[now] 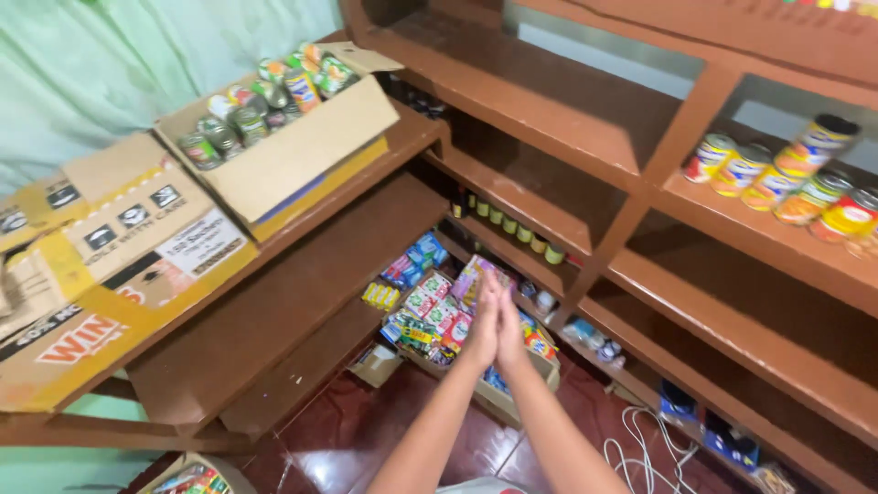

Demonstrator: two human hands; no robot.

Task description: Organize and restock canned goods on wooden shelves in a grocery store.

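The left hand (482,322) and right hand (508,329) are pressed flat together, palm to palm, fingers straight, holding nothing; below them an open carton (512,402) of small colourful packets (430,311) stands on the red floor (384,430) by the lower shelf's (302,302) front edge; a box of cans (283,128) on the top shelf overhangs its edge and might tip if nudged.

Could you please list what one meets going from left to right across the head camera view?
Flattened brown cardboard box with yellow print → open cardboard box of tin cans → pressed-together left hand and right hand → row of yellow-and-red labelled cans on the brown wooden shelf.
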